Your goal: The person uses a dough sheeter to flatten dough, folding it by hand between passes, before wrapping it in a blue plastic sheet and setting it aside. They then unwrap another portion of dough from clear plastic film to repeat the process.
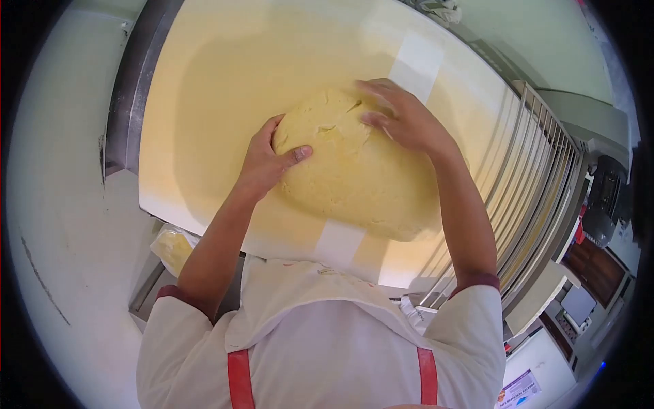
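A large lump of pale yellow dough [347, 163] lies on a wide cream-coloured work surface [211, 75], its top creased and torn in places. My left hand [269, 160] grips the dough's left edge, thumb pressed on top and fingers round the side. Over the dough's upper right part is my right hand [403, 117], slightly smeared by motion. Its thumb and fingers are spread apart, with the fingertips right at the dough's surface.
A rack of parallel metal rods [538, 163] borders the surface on the right. Dark metal edging [136, 102] runs along the left. Below it, near my left forearm, sits a clear plastic bag with yellow contents [174, 249]. A black device [606, 198] stands far right.
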